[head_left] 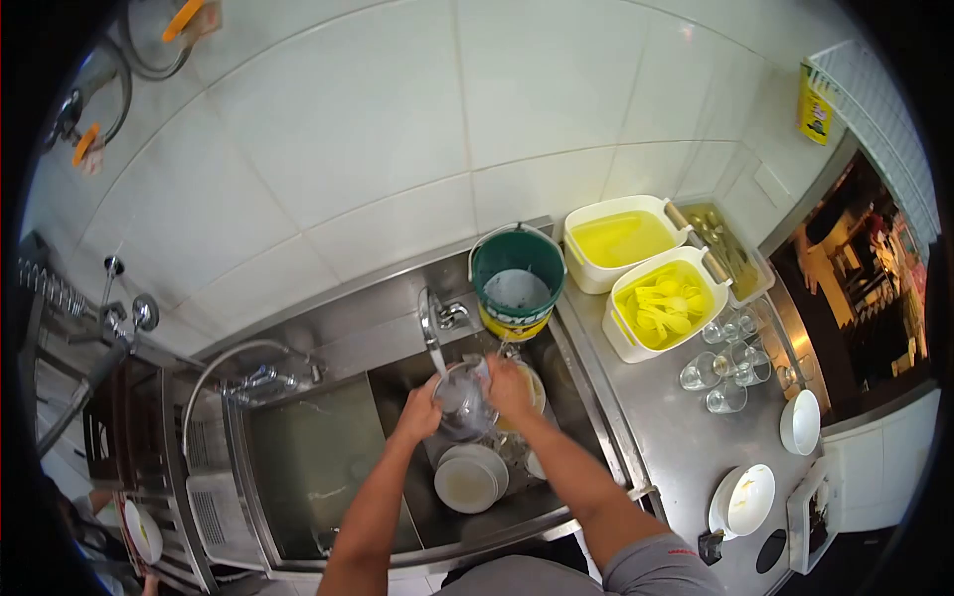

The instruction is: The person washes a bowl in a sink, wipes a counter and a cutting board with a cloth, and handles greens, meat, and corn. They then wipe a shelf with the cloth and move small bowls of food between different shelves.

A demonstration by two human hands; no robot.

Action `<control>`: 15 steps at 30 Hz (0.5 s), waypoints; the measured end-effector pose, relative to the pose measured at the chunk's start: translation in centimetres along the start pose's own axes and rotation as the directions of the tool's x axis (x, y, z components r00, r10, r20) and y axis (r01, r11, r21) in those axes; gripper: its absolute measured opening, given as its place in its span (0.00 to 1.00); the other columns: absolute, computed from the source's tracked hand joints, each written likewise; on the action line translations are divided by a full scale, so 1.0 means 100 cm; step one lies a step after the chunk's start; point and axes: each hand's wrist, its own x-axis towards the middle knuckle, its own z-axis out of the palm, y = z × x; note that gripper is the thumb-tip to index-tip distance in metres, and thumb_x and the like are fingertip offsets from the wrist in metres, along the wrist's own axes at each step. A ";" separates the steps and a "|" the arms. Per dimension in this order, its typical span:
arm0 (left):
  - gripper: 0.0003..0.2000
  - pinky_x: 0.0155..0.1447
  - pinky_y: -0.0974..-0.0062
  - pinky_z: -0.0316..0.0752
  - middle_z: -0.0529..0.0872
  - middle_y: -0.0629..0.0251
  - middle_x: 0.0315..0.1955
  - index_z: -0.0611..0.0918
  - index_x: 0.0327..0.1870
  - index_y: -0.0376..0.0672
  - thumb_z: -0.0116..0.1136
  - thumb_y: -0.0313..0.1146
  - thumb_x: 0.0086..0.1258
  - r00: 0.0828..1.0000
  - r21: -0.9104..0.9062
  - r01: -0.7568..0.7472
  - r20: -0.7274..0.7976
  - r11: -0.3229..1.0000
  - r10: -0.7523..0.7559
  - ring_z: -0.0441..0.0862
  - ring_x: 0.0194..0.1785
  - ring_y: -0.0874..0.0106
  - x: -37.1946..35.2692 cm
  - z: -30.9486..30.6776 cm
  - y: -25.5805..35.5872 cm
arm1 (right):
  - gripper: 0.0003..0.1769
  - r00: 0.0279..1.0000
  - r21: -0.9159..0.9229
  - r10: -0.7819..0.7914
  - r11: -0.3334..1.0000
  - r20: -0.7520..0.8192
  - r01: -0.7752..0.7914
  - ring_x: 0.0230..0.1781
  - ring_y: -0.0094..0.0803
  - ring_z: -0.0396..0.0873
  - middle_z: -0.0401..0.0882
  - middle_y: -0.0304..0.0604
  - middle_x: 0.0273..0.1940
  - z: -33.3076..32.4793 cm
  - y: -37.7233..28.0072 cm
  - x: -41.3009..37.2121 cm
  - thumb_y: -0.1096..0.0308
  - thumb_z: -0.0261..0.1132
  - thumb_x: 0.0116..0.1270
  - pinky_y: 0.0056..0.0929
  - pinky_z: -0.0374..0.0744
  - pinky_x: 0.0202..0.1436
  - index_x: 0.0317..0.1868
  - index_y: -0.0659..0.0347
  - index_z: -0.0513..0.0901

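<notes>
You hold a clear container (pixel 461 399) over the right basin of the steel sink (pixel 396 370), just under the spout of the tap (pixel 431 336). Your left hand (pixel 418 415) is curled around its left side, and your right hand (pixel 510 387) grips its right edge with the fingers closed on it. A stack of white plates (pixel 469 480) lies in the basin just below. Behind the basin stands a green bucket (pixel 517 279). On the bench to the right sit two white tubs (pixel 660 304) of yellow liquid and several drinking glasses (pixel 726 364).
</notes>
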 end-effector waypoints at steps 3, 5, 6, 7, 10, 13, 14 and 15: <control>0.32 0.67 0.64 0.67 0.78 0.45 0.58 0.70 0.68 0.48 0.44 0.18 0.59 0.953 -0.123 -0.009 -0.303 0.992 -0.028 0.75 0.63 0.52 -0.009 0.040 -0.039 | 0.29 0.866 0.216 0.498 0.851 -0.042 -0.479 0.49 0.59 0.78 0.80 0.65 0.45 0.057 0.007 -0.047 0.50 0.58 0.69 0.49 0.75 0.53 0.53 0.72 0.75; 0.32 0.69 0.67 0.64 0.77 0.51 0.61 0.70 0.69 0.45 0.44 0.16 0.58 0.899 -0.271 -0.060 -0.433 0.961 -0.065 0.73 0.66 0.59 -0.017 0.061 -0.040 | 0.33 0.706 0.270 0.693 0.659 0.147 -0.702 0.54 0.57 0.77 0.76 0.63 0.56 0.115 0.024 -0.071 0.47 0.58 0.69 0.46 0.72 0.61 0.61 0.69 0.72; 0.32 0.70 0.68 0.63 0.76 0.53 0.63 0.70 0.69 0.45 0.44 0.16 0.58 0.894 -0.343 0.081 -0.391 0.936 -0.220 0.72 0.66 0.60 -0.025 0.071 -0.052 | 0.31 0.732 0.256 0.648 0.686 0.210 -0.681 0.54 0.58 0.76 0.77 0.61 0.55 0.086 0.018 -0.067 0.49 0.58 0.68 0.46 0.73 0.60 0.60 0.68 0.72; 0.31 0.68 0.67 0.66 0.77 0.51 0.61 0.71 0.67 0.41 0.46 0.18 0.57 0.917 -0.470 0.128 -0.279 0.873 -0.285 0.74 0.64 0.60 -0.030 0.073 -0.058 | 0.29 0.758 0.246 0.594 0.718 0.271 -0.651 0.54 0.58 0.76 0.78 0.59 0.54 0.050 0.009 -0.058 0.52 0.59 0.68 0.46 0.73 0.59 0.59 0.67 0.72; 0.30 0.64 0.64 0.71 0.79 0.46 0.57 0.71 0.64 0.35 0.52 0.21 0.54 0.957 -0.437 0.275 0.039 0.857 -0.287 0.78 0.60 0.57 -0.032 0.043 -0.052 | 0.22 0.969 0.230 -0.026 0.973 0.244 -0.032 0.53 0.57 0.76 0.78 0.55 0.52 0.013 0.036 -0.037 0.61 0.61 0.64 0.46 0.75 0.56 0.56 0.62 0.73; 0.32 0.65 0.62 0.70 0.80 0.40 0.53 0.70 0.64 0.34 0.54 0.24 0.52 0.964 0.107 0.089 0.242 0.990 -0.112 0.77 0.62 0.54 -0.005 0.022 -0.038 | 0.20 0.830 0.067 -0.479 0.874 0.287 0.481 0.52 0.54 0.75 0.77 0.52 0.48 0.001 0.024 -0.007 0.67 0.62 0.59 0.44 0.76 0.53 0.52 0.59 0.73; 0.31 0.64 0.61 0.70 0.80 0.39 0.52 0.70 0.63 0.33 0.54 0.24 0.51 0.957 0.181 0.028 0.279 0.983 -0.079 0.77 0.61 0.53 0.009 0.024 -0.041 | 0.19 0.824 0.019 -0.502 0.857 0.264 0.516 0.52 0.53 0.75 0.76 0.52 0.47 -0.012 0.016 0.005 0.67 0.62 0.59 0.44 0.76 0.53 0.51 0.58 0.73; 0.30 0.62 0.59 0.71 0.80 0.38 0.51 0.71 0.62 0.32 0.53 0.25 0.51 0.945 0.253 -0.033 0.322 0.967 -0.052 0.78 0.60 0.52 0.022 0.026 -0.047 | 0.19 0.818 -0.028 -0.522 0.839 0.242 0.543 0.51 0.53 0.76 0.76 0.51 0.46 -0.030 0.003 0.012 0.67 0.62 0.58 0.44 0.76 0.53 0.50 0.58 0.73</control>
